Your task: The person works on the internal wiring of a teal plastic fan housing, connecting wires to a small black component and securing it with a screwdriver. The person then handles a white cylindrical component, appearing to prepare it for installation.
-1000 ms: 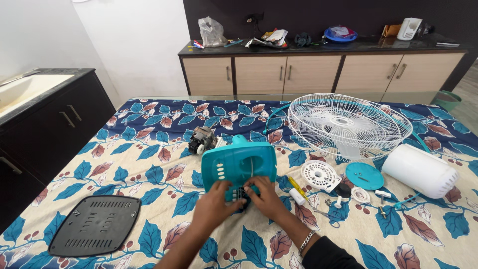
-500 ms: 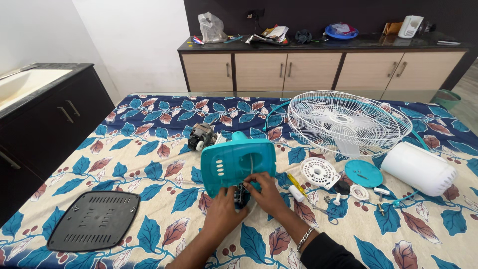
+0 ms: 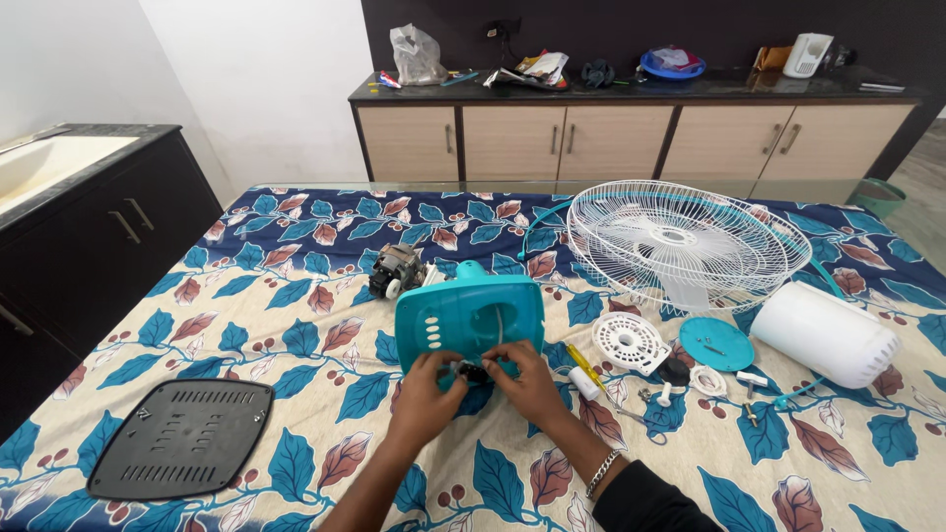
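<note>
Both hands work at the near edge of the teal fan housing (image 3: 470,317), which sits propped up near the middle of the table (image 3: 296,296) on the leaf-print cloth. Left hand (image 3: 426,394) and right hand (image 3: 532,382) are both curled narrow, fingertips pinching a small black part (image 3: 474,372) against the housing's lower rim. Housing looks like hard moulded plastic: light, stiff, a bit slick, probably cracks if levered; best held by its side edges, not the thin slotted face. The black part is tiny, easy to drop, a fingertip-only grip. Motor (image 3: 397,270) lies just behind the housing toward the far edge. White wire grille (image 3: 680,244) and white cylinder (image 3: 826,333) sit at the right side, black vented plate (image 3: 182,437) at the near left corner, yellow-handled screwdriver (image 3: 587,363) just right of the hands.
</note>
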